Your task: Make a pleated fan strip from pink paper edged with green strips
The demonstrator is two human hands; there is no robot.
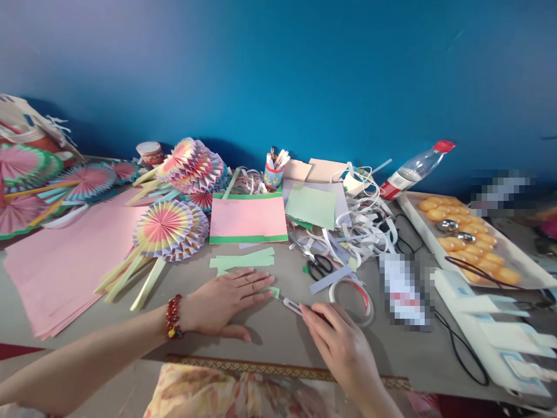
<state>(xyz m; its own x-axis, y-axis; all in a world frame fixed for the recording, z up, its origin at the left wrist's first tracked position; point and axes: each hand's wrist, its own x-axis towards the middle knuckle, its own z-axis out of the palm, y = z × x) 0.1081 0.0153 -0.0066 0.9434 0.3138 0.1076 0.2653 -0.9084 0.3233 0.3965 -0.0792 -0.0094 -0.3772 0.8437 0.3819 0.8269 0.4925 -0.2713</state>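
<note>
My left hand [230, 299] lies flat on the table with its fingers stretched out, covering most of a light green paper strip [274, 292]. Only the strip's right end shows past the fingertips. In my right hand [342, 342] is a white utility knife [292, 306], its tip close to that end; whether the blade touches the paper I cannot tell. Just beyond my left hand lie more green paper strips [243, 259]. A roll of double-sided tape [369, 307] rests beside my right hand, and black-handled scissors [321, 266] lie behind it.
Folded paper fans [169, 229] and pink sheets [69, 261] spread over the left. A pink card with green edges [248, 217] lies at centre back, near a pen cup [273, 174]. Rightward are curled paper scraps [361, 232], a bottle [415, 168], a tray [522, 270] and a power strip [474, 331].
</note>
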